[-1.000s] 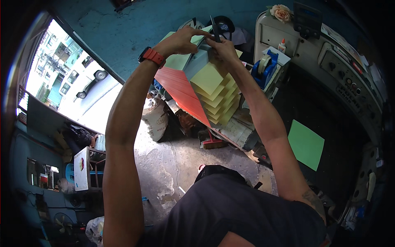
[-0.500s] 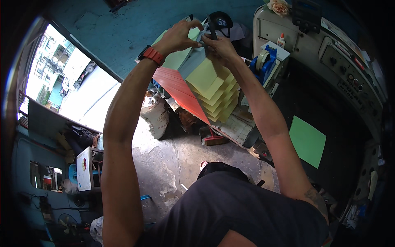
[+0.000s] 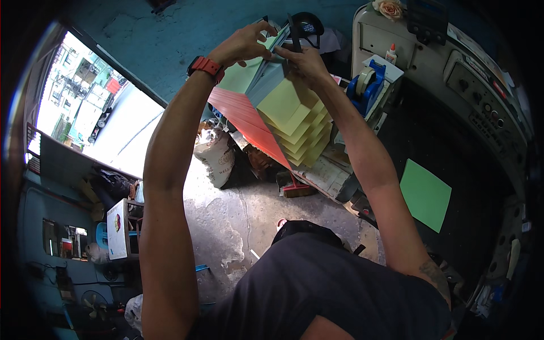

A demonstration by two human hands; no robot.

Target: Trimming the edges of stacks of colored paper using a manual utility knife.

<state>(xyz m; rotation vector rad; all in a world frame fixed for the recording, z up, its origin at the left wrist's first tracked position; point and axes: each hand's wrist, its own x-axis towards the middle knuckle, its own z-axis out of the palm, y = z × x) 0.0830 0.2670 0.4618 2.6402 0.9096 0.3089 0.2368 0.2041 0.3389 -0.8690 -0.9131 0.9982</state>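
My left hand (image 3: 247, 45), wearing a red watch (image 3: 205, 69), is raised over pale green sheets (image 3: 241, 76) and grey sheets (image 3: 266, 76), its curved fingers apart at their edge. My right hand (image 3: 300, 61) is closed round a dark, narrow flat tool (image 3: 292, 31) standing upward, with a finger reaching toward my left thumb. Below my hands, yellow sheets (image 3: 289, 113) lie in staggered layers beside long salmon-red sheets (image 3: 243, 122). Whether either hand pinches a sheet is hard to make out.
Right of the stacks are a blue tape dispenser (image 3: 368, 85), a glue bottle (image 3: 391, 54) and a grey machine (image 3: 464, 79), with a green sheet (image 3: 425, 195) on a dark surface. A sack (image 3: 215, 156) and red broom (image 3: 297, 190) lie below. An open doorway (image 3: 85, 96) is at left.
My hands have shifted slightly upward, the left one with its fingers more spread over the sheet edges. Outside the doorway, the white vehicle has moved mostly out of sight.
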